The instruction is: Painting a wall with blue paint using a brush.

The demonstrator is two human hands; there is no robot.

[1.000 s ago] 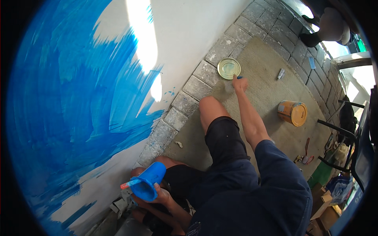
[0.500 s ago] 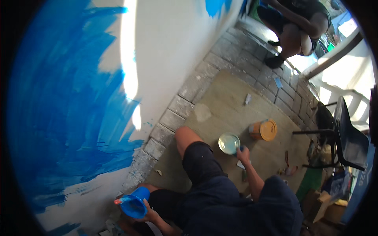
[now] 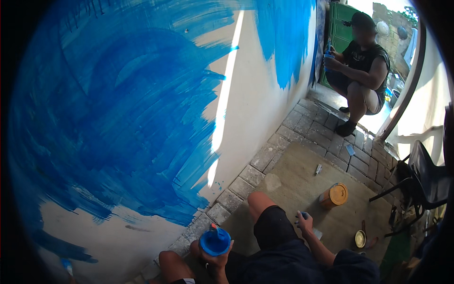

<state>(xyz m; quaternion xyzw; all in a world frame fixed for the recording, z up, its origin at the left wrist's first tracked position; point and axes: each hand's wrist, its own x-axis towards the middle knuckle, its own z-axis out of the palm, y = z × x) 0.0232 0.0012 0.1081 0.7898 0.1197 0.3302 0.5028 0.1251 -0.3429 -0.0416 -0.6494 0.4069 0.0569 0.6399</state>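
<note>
My left hand (image 3: 217, 256) grips a blue cup (image 3: 215, 245) with a brush inside, its orange handle (image 3: 214, 227) sticking up. My right hand (image 3: 303, 220) is closed at the right of my raised knee, with blue at its fingers; what it holds, if anything, I cannot make out. An orange lidded tin (image 3: 335, 194) stands just beyond it on a dusty mat (image 3: 286, 165). A round metal lid (image 3: 360, 239) lies to its right.
A wall (image 3: 118, 132) with rough blue paint runs along the left above grey pavers (image 3: 250, 176). A co-worker (image 3: 359, 71) squats at the back right by a green door (image 3: 340, 19), holding a blue cup. A black chair (image 3: 425, 177) stands at right.
My right hand has moved the metal lid rightward from near the pavers and is now apart from it. The view has tilted up, showing more wall and the co-worker.
</note>
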